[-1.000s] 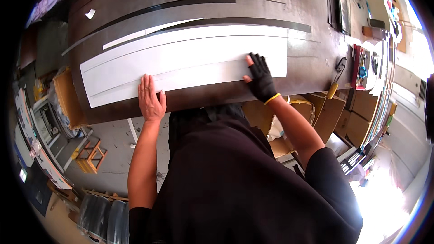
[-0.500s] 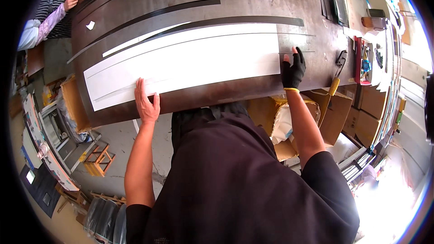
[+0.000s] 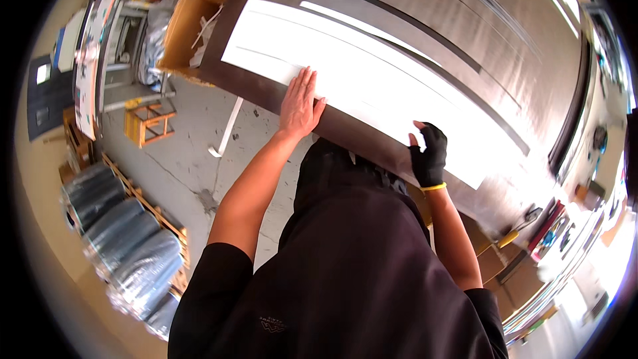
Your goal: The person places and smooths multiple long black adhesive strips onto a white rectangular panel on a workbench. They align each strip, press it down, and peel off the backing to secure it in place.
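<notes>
One white sheet (image 3: 362, 86): left hand (image 3: 302, 106) flat on near long edge, fingers together; right hand (image 3: 430, 155) nearer right end, thumb off forefinger.

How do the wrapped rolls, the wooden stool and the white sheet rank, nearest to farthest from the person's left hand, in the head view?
From the left hand:
1. White sheet: on the table, under the fingers.
2. Wooden stool: on the floor, to the left.
3. Wrapped rolls: lower left.
</notes>
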Action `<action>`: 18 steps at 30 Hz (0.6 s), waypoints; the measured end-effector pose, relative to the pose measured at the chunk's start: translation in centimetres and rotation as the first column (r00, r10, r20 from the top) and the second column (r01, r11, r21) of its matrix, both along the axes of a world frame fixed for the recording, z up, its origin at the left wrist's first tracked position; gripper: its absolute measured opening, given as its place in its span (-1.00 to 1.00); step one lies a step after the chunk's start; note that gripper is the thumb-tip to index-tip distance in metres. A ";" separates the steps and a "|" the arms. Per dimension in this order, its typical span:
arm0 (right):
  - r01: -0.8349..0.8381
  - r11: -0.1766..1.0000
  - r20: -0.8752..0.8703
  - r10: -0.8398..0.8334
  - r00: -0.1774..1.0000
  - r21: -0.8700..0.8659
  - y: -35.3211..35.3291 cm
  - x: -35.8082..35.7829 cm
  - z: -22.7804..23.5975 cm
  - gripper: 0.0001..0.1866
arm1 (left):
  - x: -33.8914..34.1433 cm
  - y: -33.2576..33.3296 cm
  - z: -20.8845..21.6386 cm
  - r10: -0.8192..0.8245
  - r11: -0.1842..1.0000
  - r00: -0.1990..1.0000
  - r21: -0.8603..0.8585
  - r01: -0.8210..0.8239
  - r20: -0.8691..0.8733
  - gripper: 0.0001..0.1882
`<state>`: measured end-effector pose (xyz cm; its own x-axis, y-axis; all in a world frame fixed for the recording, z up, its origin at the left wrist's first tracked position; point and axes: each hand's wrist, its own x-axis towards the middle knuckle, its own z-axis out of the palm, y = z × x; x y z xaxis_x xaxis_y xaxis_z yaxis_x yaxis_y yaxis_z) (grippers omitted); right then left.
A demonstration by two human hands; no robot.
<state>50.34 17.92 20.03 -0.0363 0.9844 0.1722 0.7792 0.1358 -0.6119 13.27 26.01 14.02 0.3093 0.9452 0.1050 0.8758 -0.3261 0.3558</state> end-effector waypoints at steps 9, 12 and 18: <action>-0.652 0.743 0.077 0.648 0.757 0.152 17.8 -18.5 -0.3 -0.59 | -1.7 0.3 0.2 0.069 0.997 0.990 0.018 -0.072 0.120 -0.20; -0.735 0.668 0.213 0.706 0.676 0.117 21.6 -22.9 -1.4 -0.65 | -2.1 0.3 0.0 0.077 0.996 0.989 0.034 -0.081 0.123 -0.33; -0.800 0.599 0.279 0.775 0.567 -0.038 25.0 -26.5 -3.7 -0.60 | -2.4 0.4 -0.5 0.095 0.996 0.990 -0.013 -0.094 0.104 -0.40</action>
<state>23.83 42.96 16.35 -0.8418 0.5266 0.1181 0.4534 0.8088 -0.3745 10.90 26.43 13.54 0.2067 0.9705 0.1241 0.8602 -0.2407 0.4496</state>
